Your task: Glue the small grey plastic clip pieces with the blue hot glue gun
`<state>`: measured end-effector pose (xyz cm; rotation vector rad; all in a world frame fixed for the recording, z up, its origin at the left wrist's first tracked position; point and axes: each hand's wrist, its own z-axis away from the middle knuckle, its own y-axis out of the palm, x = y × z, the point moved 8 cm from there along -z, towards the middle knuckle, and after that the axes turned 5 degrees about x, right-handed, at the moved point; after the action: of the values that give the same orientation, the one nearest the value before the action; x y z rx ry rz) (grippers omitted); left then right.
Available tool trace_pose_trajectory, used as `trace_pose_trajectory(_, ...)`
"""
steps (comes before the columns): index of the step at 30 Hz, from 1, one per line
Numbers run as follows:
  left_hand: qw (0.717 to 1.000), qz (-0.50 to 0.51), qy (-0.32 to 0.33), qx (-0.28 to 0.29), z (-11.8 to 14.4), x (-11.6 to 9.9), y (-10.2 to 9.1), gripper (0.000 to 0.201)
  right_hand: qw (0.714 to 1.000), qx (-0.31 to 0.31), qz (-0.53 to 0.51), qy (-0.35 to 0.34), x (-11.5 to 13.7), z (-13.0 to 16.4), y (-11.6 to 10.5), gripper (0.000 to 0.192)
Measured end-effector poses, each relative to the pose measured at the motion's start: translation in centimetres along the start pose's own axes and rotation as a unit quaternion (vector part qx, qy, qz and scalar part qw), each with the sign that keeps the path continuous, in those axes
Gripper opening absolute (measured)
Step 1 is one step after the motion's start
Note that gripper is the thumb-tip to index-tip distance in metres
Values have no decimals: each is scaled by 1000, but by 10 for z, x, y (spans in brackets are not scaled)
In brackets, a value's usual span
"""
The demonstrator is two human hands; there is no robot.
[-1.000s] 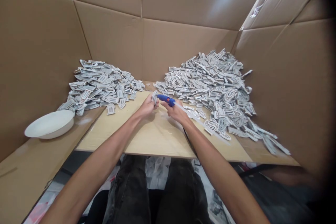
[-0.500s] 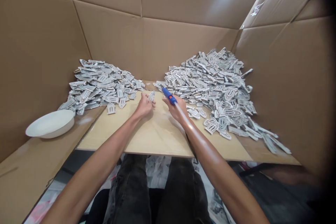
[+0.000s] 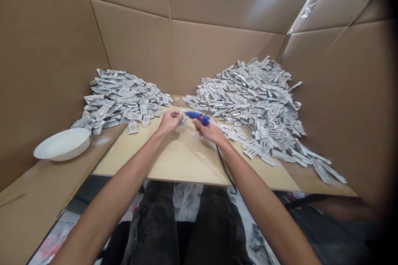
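Left hand pinching one flat, slotted grey piece; right hand closed round a smooth blue gun, its tip at the piece, above the pale desk. This piece appears mid-work; left heap smaller, right heap larger, which is finished being unclear. Outermost: creased cardboard.

The left arm and right arm stretch from near to far, angling together. The left hand pinches, fingers bent; the right hand curls in a grip, thumb toward the left. The 2 hands sit near each other, apart.
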<state>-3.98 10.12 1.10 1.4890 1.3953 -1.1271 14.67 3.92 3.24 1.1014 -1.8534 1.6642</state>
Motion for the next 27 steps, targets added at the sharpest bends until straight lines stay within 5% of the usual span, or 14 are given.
trace_pose_trajectory(16, 1000, 16, 25, 2, 6, -13, 3, 26, 998, -22, 50, 27, -4, -1, -4, 55)
trace_pose_trajectory(24, 999, -10, 33, -14, 4, -10, 1, 26, 989, -27, 104, -103, 10, -1, 7, 52)
trace_pose_trajectory(27, 999, -14, -33, -16, 2, 6, 0, 25, 977, -101, 134, -135, 20, 3, -1, 48)
